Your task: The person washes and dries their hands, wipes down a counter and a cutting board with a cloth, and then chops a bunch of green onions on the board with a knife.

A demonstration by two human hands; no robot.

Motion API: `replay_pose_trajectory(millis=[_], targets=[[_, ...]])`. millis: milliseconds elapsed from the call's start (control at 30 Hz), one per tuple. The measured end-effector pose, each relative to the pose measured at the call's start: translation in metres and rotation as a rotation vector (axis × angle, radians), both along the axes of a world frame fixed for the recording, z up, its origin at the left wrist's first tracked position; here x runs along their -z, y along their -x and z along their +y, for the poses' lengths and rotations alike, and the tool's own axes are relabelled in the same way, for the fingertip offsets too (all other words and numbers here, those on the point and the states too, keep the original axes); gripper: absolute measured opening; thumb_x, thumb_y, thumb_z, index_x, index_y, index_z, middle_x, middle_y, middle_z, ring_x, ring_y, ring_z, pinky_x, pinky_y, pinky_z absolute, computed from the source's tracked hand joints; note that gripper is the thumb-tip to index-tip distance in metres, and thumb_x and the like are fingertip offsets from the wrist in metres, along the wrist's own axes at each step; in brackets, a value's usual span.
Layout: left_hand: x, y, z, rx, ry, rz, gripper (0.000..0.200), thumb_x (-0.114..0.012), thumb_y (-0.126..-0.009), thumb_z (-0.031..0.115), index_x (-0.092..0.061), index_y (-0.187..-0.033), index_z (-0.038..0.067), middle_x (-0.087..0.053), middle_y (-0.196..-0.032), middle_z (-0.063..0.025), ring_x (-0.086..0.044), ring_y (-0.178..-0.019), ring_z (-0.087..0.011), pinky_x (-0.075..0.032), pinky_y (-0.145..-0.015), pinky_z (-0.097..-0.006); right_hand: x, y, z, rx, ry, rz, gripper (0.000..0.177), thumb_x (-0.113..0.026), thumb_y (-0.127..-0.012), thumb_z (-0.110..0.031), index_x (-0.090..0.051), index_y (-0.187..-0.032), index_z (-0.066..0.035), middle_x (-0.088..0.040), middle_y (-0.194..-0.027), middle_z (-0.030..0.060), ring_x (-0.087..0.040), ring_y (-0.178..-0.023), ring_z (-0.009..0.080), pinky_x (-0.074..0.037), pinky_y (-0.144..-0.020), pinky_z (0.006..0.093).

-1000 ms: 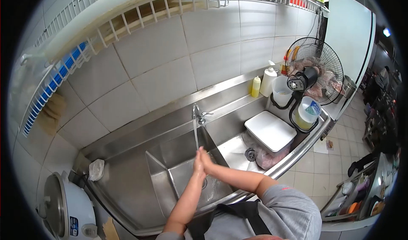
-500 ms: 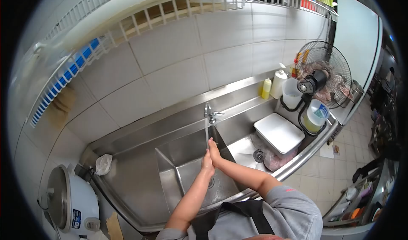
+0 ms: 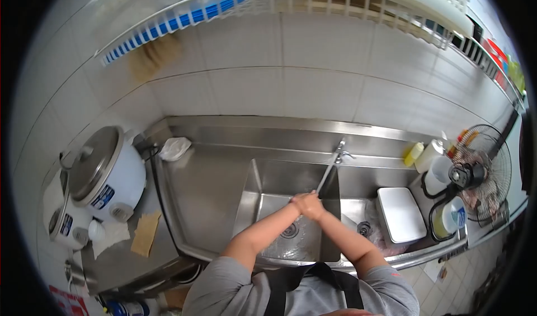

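Observation:
Over the deep steel sink basin, both of my hands are clasped together under a thin stream of water. The stream falls from a chrome faucet at the back ledge. My right hand wraps over my left hand, and the two overlap, so part of the left fingers is hidden. Apart from each other, I see nothing in them. Below them, the sink drain sits in the wet basin floor.
To the right, a white lidded container stands in the second basin. A yellow squeeze bottle, a pump bottle and a fan are beyond it. On the left stand a large rice cooker and a crumpled plastic bag. A wire shelf overhangs.
My view has swung left, bringing more of the left counter into sight. My hands were palm to palm with fingers stretched toward the faucet; now they are clasped around each other.

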State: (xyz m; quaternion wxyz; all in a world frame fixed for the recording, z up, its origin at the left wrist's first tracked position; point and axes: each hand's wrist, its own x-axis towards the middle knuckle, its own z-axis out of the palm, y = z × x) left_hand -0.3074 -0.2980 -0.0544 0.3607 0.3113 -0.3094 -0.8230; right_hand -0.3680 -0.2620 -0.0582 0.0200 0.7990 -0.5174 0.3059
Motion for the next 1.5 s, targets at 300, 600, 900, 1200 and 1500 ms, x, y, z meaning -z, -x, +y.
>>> replay_pose_trajectory(millis=[300,600,900,1200,1500], targets=[[0.027,0.002,-0.047,-0.051,0.868,-0.3,0.02,-0.047,-0.087,0.018,-0.061,-0.089,0.004,-0.062,-0.083,-0.0099,-0.059,-0.082,-0.0257,-0.047,-0.075,-0.038,-0.046,0.031,-0.023,-0.18,-0.878,-1.817,0.048,-0.044,-0.09,-0.049,-0.056,-0.067,-0.008,-0.055,-0.061,0.0028,-0.055,-0.062,0.0161,-0.044,-0.06,0.0316],[0.05,0.08,-0.063,-0.267,0.304,-0.289,0.045,-0.033,-0.093,0.041,-0.048,-0.119,0.007,-0.055,-0.112,-0.0078,-0.055,-0.096,-0.0242,-0.043,-0.085,-0.0369,-0.007,0.09,-0.093,0.275,-0.218,-2.672,0.012,-0.048,-0.089,-0.006,-0.054,-0.095,0.002,-0.057,-0.082,0.012,-0.059,-0.075,0.0241,-0.056,-0.069,0.0361],[0.044,0.118,-0.061,0.028,-0.214,0.148,0.054,-0.034,-0.09,0.053,-0.05,-0.114,0.008,-0.056,-0.106,-0.0055,-0.055,-0.091,-0.0227,-0.046,-0.077,-0.0356,-0.007,0.071,-0.108,-0.11,-0.071,-2.512,0.015,-0.067,-0.077,-0.014,-0.051,-0.079,-0.013,-0.048,-0.063,0.0018,-0.046,-0.053,0.0162,-0.047,-0.064,0.0311],[0.05,0.112,-0.086,-0.031,-0.103,0.017,0.052,-0.041,-0.087,0.054,-0.055,-0.102,0.006,-0.059,-0.093,-0.0059,-0.057,-0.08,-0.0224,-0.047,-0.069,-0.0353,-0.009,0.065,-0.074,0.496,0.058,-0.509,0.031,-0.051,-0.085,-0.03,-0.057,-0.106,-0.007,-0.054,-0.096,0.0147,-0.051,-0.096,0.0286,-0.041,-0.077,0.0422],[0.048,0.128,-0.065,-0.112,0.126,-0.121,0.052,-0.047,-0.084,0.054,-0.061,-0.089,0.004,-0.062,-0.08,-0.0062,-0.059,-0.068,-0.0221,-0.048,-0.061,-0.0349,0.006,0.088,-0.071,0.629,-0.756,-0.812,0.041,-0.038,-0.088,-0.027,-0.052,-0.117,-0.002,-0.056,-0.107,0.0258,-0.05,-0.108,0.0342,-0.039,-0.088,0.0417]])
